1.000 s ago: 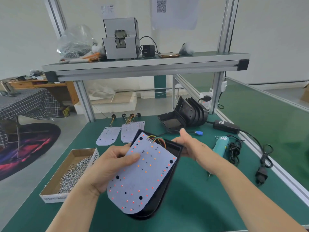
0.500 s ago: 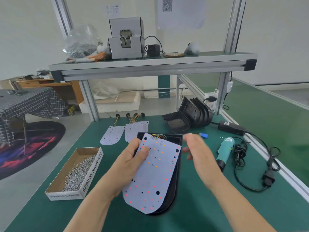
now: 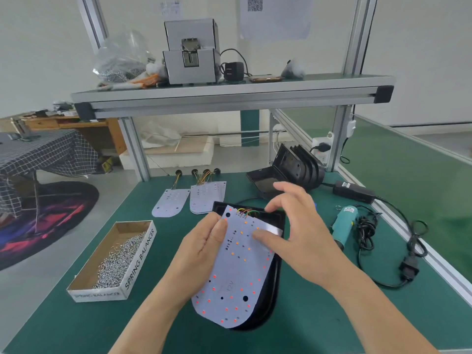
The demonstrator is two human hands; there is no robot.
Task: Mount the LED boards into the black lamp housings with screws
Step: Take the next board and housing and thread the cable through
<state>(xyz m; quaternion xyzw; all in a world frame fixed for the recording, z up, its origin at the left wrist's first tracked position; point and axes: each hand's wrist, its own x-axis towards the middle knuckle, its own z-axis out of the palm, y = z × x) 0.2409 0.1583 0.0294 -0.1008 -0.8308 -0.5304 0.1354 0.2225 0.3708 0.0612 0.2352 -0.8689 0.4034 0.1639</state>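
Black lamp housing (image 3: 268, 302) sits on the green bench (image 3: 76, 323) just in front of the person, and the white LED board (image 3: 237, 277) lies skewed on top, overhanging its left side. The left hand (image 3: 201, 251) grips the board's left edge, thumb on top. The right hand (image 3: 301, 233) is loose, thumb pressing the board's face, fingers arched above the coloured wires (image 3: 246, 213).

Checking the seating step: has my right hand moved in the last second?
Yes, slightly. The right hand released the housing's far corner; its thumb reached left onto the LED board, while the palm remains beside the teal screwdriver.
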